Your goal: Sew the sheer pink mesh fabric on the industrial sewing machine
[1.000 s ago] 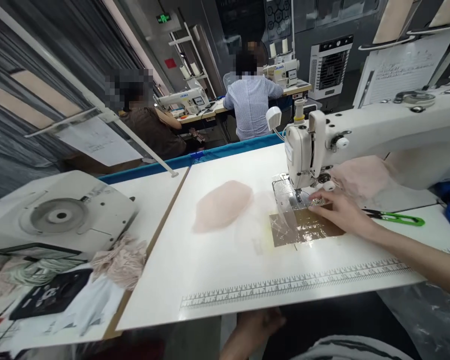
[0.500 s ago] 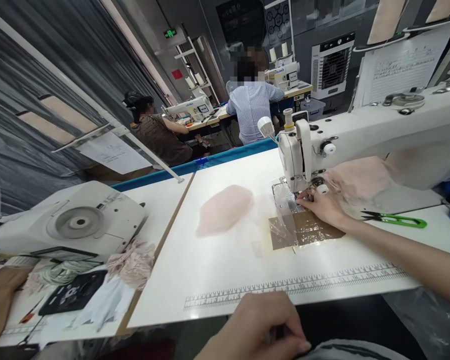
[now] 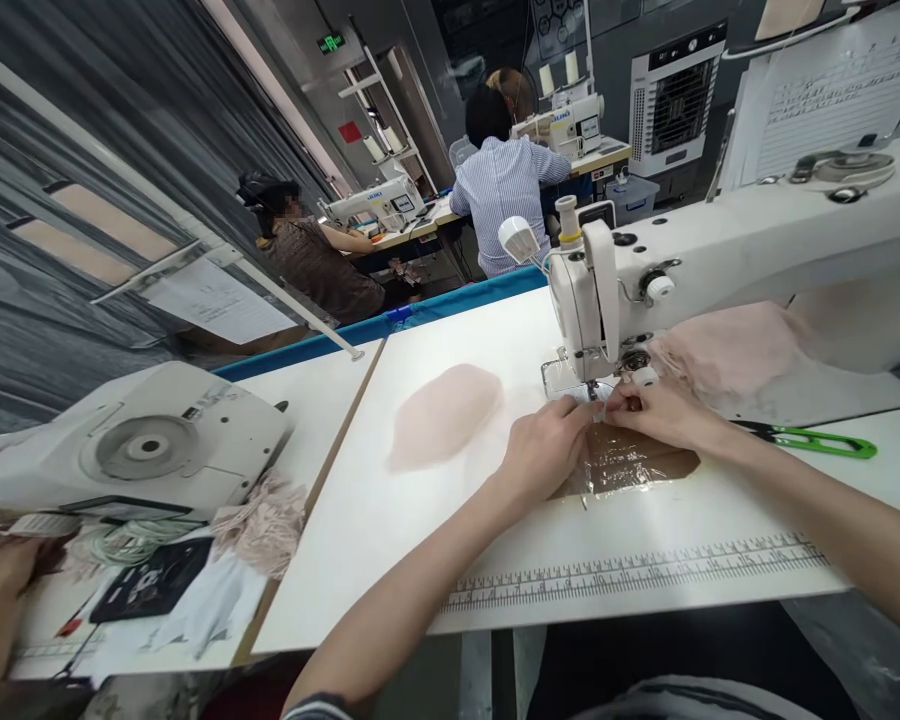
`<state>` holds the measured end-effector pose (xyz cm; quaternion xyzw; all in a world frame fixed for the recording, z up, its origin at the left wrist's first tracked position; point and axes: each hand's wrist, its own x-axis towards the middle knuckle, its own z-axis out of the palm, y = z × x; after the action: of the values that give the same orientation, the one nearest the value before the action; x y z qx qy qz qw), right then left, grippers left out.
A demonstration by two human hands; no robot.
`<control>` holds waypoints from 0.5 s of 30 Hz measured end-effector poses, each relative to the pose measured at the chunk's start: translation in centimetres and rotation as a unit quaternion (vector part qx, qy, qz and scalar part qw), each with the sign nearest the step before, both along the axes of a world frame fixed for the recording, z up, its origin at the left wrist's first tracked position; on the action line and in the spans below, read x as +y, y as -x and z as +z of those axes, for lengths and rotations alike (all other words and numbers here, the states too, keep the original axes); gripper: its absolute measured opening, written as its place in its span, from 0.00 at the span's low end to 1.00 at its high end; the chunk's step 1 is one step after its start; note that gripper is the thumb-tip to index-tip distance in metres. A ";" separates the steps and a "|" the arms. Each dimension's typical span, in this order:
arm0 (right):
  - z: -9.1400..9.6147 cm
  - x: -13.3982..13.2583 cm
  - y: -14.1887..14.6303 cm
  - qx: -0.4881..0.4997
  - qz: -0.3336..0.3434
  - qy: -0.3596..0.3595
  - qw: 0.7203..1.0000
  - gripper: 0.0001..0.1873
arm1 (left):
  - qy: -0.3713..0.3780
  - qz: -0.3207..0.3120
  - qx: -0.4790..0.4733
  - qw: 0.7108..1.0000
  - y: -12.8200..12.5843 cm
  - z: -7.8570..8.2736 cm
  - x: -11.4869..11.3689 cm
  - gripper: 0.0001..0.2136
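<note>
My left hand [image 3: 551, 445] rests at the needle area of a white sewing machine [image 3: 690, 245], its thumb and fingertips pressed together. Close by on the right, my right hand [image 3: 664, 410] pinches just in front of the presser foot. What lies in either pinch is too small to make out. Below my fingers, a brown patch [image 3: 637, 460] under shiny see-through film covers part of the white tabletop [image 3: 360, 570]. A flat pink fabric piece [image 3: 446, 415] lies left of the machine. More pink fabric [image 3: 727, 345] is bunched under the machine's arm.
Green-handled thread snips [image 3: 825, 441] lie right of my right wrist. Along the front edge runs a printed ruler [image 3: 630, 575]. At left stand another sewing machine [image 3: 150, 445], pink scraps [image 3: 262, 525] and a black pouch [image 3: 150, 580], beside another person's hand [image 3: 4, 580]. Two people sit beyond.
My left hand has moved from below the table's front edge up and forward to the needle area, beside my right hand. My right hand stays near the presser foot. The view has shifted slightly.
</note>
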<state>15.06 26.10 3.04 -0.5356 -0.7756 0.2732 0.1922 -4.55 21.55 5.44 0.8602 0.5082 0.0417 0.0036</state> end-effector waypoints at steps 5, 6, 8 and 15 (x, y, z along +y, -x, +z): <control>0.1 0.1 -0.1 -0.012 0.003 0.000 1.000 0.08 | -0.041 -0.023 0.031 0.998 0.1 -1.7 0.8 0.17; -0.1 0.1 -0.1 -0.013 -0.004 -0.009 1.000 0.08 | -0.054 -0.030 0.040 0.997 0.2 -2.0 0.8 0.17; -0.4 0.1 -0.1 -0.016 -0.021 -0.035 0.999 0.10 | -0.079 -0.042 0.058 0.994 0.3 -2.4 0.8 0.17; -2.0 1.1 0.5 -0.004 -0.078 -0.126 0.989 0.11 | -0.126 -0.060 0.071 0.988 0.0 -3.0 0.4 0.19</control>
<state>14.54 27.24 1.06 -0.5670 -0.7603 0.1555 0.2762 -4.57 21.99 2.44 0.8836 0.4450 0.0436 -0.1388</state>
